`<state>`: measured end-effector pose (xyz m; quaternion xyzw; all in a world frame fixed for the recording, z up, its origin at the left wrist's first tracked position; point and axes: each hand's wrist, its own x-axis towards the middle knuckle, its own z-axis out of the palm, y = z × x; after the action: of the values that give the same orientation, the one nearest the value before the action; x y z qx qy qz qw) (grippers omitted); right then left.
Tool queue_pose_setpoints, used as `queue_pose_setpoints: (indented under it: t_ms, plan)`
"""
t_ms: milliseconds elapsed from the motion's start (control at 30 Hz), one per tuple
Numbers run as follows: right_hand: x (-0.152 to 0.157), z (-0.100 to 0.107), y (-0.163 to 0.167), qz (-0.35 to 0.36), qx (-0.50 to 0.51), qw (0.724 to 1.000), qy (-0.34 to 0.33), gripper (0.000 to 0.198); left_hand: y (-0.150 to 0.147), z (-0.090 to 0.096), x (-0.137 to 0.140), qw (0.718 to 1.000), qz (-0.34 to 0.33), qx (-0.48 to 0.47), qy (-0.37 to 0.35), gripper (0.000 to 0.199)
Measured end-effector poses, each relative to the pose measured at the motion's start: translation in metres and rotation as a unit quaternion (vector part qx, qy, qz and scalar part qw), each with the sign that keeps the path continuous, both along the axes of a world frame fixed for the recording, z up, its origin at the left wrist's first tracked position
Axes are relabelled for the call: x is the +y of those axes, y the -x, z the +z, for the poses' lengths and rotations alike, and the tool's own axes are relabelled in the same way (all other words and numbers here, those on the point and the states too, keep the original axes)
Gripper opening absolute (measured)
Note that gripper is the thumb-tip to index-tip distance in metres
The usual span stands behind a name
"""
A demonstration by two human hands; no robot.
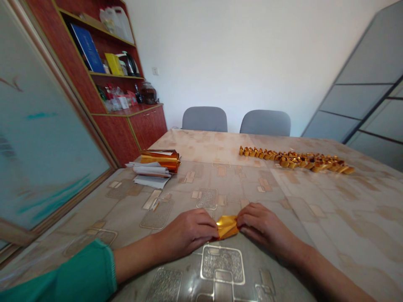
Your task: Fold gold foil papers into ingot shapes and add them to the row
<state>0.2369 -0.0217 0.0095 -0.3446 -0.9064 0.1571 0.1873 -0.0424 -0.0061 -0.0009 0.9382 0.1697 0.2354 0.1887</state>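
**Gold foil pinched at both ends!**

And here, at the near side of the patterned tablecloth, was the action! The left hand, below a green sleeve, had its fingers closed on the foil's left end; the right hand had a narrow pinch on the right end. Shiny film bridged the gap between them, low over the cloth; whether it touched down, the view did not settle.

A delicate hold, this one! Good form called for matched pressure on both sides, edges level and any crease pressed from the middle outward, since such thin, slick film looked likely to slip or wrinkle under a lopsided tug.

Farther out on the left, white sheets lay fanned just beside a gold roll. Well across to the right, what a line-up: folded gold pieces in rows! Beyond the far edge stood two grey chairs, before a plain white wall.
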Motion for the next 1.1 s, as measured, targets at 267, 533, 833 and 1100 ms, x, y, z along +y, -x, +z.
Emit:
queue_pose_setpoints:
  t_ms: [267, 533, 833, 1100]
  plan:
    - [0.016, 0.005, -0.002, 0.045, 0.003, 0.999, 0.018, 0.025, -0.004, 0.005, 0.001, 0.998, 0.012, 0.051, -0.029, 0.027]
    - [0.016, 0.006, 0.001, 0.029, 0.006, 0.999, 0.024, 0.024, -0.020, 0.004, -0.009, 0.993, 0.102, 0.030, -0.051, 0.023]
    - [0.022, 0.012, -0.001, 0.073, 0.021, 0.995, 0.064, 0.014, -0.002, 0.001, 0.000, 0.993, -0.015, 0.044, -0.104, 0.024]
    - [0.046, 0.006, 0.006, 0.002, 0.027, 0.982, 0.187, 0.013, -0.005, 0.005, 0.003, 0.992, -0.023, 0.029, -0.124, 0.021]
